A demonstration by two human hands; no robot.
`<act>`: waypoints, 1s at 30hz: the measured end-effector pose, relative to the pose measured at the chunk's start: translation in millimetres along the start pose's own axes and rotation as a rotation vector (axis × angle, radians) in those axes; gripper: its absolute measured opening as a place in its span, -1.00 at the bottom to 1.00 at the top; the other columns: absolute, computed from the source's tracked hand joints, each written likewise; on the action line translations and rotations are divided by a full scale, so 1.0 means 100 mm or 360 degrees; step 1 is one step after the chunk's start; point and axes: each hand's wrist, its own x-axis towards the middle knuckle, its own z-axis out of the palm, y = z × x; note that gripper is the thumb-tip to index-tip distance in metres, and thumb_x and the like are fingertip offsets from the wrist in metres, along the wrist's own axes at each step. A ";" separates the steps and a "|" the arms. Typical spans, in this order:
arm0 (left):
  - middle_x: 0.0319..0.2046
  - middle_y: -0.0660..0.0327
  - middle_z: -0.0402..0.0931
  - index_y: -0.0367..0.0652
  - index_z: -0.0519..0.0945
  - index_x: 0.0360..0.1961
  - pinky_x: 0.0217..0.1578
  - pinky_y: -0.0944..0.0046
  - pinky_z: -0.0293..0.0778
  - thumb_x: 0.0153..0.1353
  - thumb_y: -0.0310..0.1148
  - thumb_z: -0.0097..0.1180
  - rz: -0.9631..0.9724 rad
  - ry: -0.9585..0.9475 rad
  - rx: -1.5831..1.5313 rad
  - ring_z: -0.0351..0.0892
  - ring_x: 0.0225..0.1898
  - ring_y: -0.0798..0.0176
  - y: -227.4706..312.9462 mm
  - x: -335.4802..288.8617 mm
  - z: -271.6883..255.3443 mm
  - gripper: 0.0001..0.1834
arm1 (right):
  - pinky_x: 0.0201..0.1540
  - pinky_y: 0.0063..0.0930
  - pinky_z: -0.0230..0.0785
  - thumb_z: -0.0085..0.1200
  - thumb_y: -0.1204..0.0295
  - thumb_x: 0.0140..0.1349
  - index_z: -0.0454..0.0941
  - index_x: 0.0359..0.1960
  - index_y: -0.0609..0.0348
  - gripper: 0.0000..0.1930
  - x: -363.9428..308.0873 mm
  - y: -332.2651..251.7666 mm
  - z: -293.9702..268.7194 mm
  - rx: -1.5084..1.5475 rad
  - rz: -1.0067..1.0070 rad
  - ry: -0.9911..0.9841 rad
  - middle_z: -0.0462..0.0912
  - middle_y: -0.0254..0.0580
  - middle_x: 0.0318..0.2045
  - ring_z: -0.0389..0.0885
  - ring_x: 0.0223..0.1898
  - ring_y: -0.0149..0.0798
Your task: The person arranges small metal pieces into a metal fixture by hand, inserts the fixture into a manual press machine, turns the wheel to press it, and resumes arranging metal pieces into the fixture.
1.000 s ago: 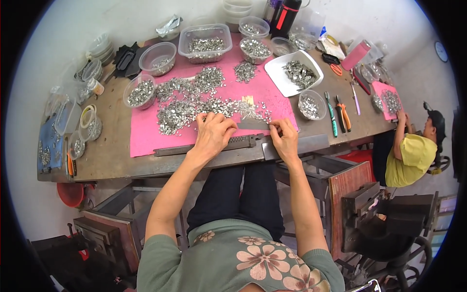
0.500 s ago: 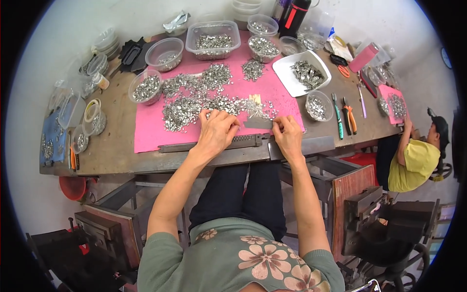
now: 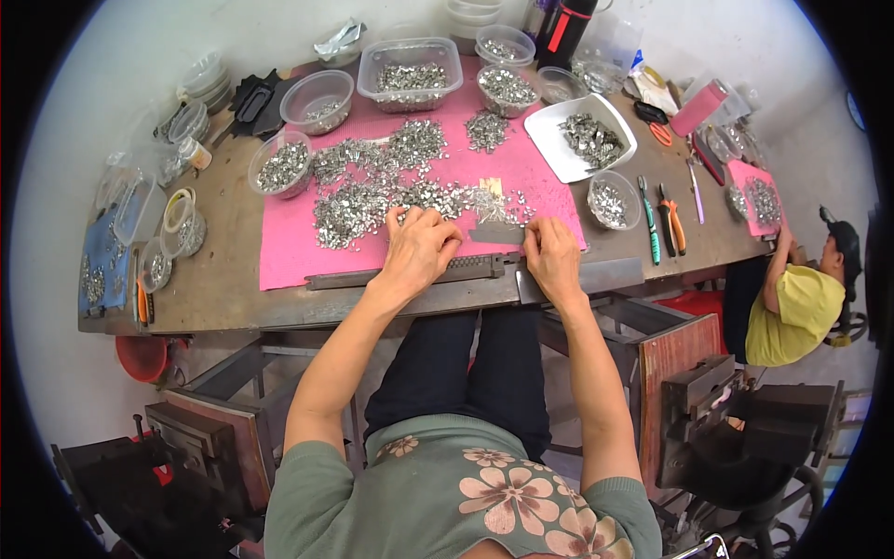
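Left hand [image 3: 417, 250] is over the front of the pink mat [image 3: 285, 244], fingers drawn in narrow, loose metal bits [image 3: 352, 216] piled just past them. Right hand [image 3: 553, 256] has its fingers close together by the right end of a flat grey plate [image 3: 496, 235]. Honestly can't tell if either one's gripping anything. Slotted metal bar [image 3: 471, 269] lies along the tabletop's [image 3: 209, 252] near edge.

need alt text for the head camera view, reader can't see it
A person's left hand is by a dark metal bar and the right hand at the end of a flat grey strip, over a pink mat heaped with small silvery metal pieces. Tubs stand about, pliers lie right of the mat, and another person in yellow is beyond.
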 end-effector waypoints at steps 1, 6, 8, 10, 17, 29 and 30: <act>-0.36 0.32 0.51 0.04 0.74 -0.31 0.20 -0.11 0.11 0.17 -0.35 0.32 0.0001 0.0000 0.0000 0.48 -0.15 0.21 0.02 0.00 0.01 -0.94 | -0.21 -0.09 0.36 0.19 0.54 0.19 0.53 -0.32 0.19 -0.92 0.01 0.02 0.00 0.0001 -0.0045 -0.0009 0.55 -0.07 -0.40 0.56 -0.30 0.05; -0.35 0.25 0.55 -0.01 0.74 -0.36 0.23 -0.26 0.12 0.12 -0.39 0.32 0.0062 0.0036 0.0304 0.49 -0.09 0.09 0.14 0.03 0.03 -0.95 | -0.17 -0.13 0.32 0.17 0.56 0.21 0.51 -0.29 0.20 -0.91 0.06 -0.13 -0.15 0.0144 -0.0173 -0.0123 0.54 -0.09 -0.36 0.54 -0.27 0.02; -0.35 0.24 0.56 -0.02 0.74 -0.37 0.24 -0.26 0.11 0.12 -0.38 0.32 0.0031 -0.0023 0.0244 0.49 -0.09 0.09 0.12 0.06 -0.02 -0.96 | -0.14 -0.18 0.30 0.19 0.58 0.19 0.50 -0.29 0.19 -0.88 0.08 -0.39 -0.23 0.0235 -0.0316 -0.0198 0.54 -0.15 -0.33 0.53 -0.22 -0.05; -0.35 0.23 0.56 -0.02 0.73 -0.39 0.25 -0.27 0.10 0.11 -0.38 0.32 0.0010 -0.0085 0.0175 0.50 -0.08 0.09 0.10 0.09 -0.03 -0.97 | -0.12 -0.21 0.30 0.21 0.57 0.16 0.51 -0.27 0.19 -0.86 0.07 -0.61 -0.22 0.0368 -0.0426 -0.0201 0.55 -0.16 -0.27 0.52 -0.19 -0.07; -0.37 0.28 0.51 -0.05 0.69 -0.40 0.29 -0.28 0.06 0.14 -0.38 0.30 0.0009 -0.0025 0.0184 0.50 -0.14 0.16 0.10 0.05 0.05 -0.97 | -0.09 -0.20 0.32 0.22 0.55 0.14 0.51 -0.26 0.19 -0.84 -0.02 -0.68 -0.10 0.0179 -0.0588 -0.0332 0.54 -0.15 -0.22 0.51 -0.15 -0.09; -0.39 0.29 0.54 -0.08 0.66 -0.37 0.36 -0.31 0.03 0.13 -0.43 0.31 0.0178 -0.0054 -0.0058 0.55 -0.21 0.20 0.17 -0.03 -0.07 -0.94 | -0.06 -0.31 0.37 0.23 0.64 0.17 0.62 -0.26 0.19 -0.87 -0.28 -0.46 -0.04 0.0725 0.0390 0.0192 0.66 -0.18 -0.35 0.62 -0.24 -0.10; -0.40 0.30 0.55 -0.08 0.65 -0.36 0.36 -0.32 0.03 0.13 -0.43 0.31 0.0189 -0.0061 -0.0131 0.56 -0.23 0.21 0.20 -0.08 -0.09 -0.93 | -0.06 -0.31 0.37 0.23 0.64 0.17 0.62 -0.26 0.19 -0.87 -0.28 -0.46 -0.04 0.0725 0.0397 0.0193 0.66 -0.18 -0.35 0.62 -0.24 -0.10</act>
